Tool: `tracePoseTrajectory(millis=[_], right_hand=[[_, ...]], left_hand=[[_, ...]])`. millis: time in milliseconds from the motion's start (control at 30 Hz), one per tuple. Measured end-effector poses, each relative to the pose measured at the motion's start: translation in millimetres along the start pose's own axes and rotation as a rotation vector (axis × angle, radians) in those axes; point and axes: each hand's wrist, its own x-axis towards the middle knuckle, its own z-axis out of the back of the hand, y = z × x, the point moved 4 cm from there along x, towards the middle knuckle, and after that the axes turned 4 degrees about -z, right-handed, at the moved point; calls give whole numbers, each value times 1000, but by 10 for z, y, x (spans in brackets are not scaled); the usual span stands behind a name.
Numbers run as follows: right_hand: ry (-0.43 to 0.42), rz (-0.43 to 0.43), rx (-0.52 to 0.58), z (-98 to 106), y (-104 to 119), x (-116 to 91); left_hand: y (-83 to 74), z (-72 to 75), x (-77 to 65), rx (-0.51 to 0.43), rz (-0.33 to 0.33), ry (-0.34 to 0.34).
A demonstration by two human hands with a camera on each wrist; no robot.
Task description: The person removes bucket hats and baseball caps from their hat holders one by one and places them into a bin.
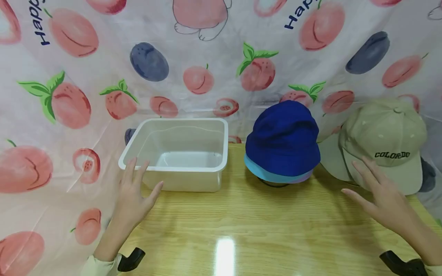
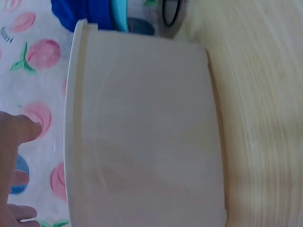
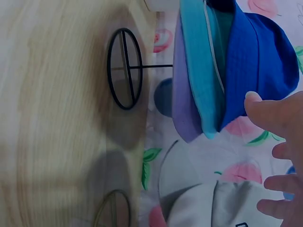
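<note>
My left hand (image 1: 134,199) hovers with fingers spread at the front left corner of a white plastic bin (image 1: 183,181), whose visible inside holds nothing. In the left wrist view the bin's wall fills the middle, and my thumb and fingertips show at the left edge. My right hand (image 1: 386,197), fingers extended, is in front of a beige baseball cap (image 1: 388,132) with dark lettering; another pale brim juts out beneath it. Left of that, a dark blue bucket hat (image 1: 283,138) sits over light blue and purple hats (image 3: 187,90) on a black wire stand (image 3: 125,68). Neither hand holds anything.
A wood-grain table (image 1: 221,222) supports the bin and hat stands. Behind and to the left hangs a fruit-printed cloth (image 1: 193,46). Beneath the caps, the right wrist view shows part of a second wire stand's ring base (image 3: 113,208).
</note>
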Motion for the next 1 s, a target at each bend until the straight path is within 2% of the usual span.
tracePoseTrajectory(millis=[100, 233, 367, 467, 533, 733, 1000], right_hand=[[-73, 27, 8, 65, -9, 48], [-106, 35, -6, 124, -45, 105], [-132, 67, -17, 157, -80, 145], [-138, 66, -29, 175, -104, 158], [-134, 53, -35, 192, -117, 171], [-127, 34, -63, 275, -136, 243], [-213, 127, -87, 370, -133, 344]], left_hand=[[62, 66, 41, -23, 29, -20], [138, 143, 80, -36, 58, -55], [192, 196, 128, -41, 20, -116], [228, 210, 163, -42, -11, -138], [256, 212, 178, -49, 5, -127], [341, 214, 241, -52, 113, -56], [430, 221, 306, -82, 156, 13]])
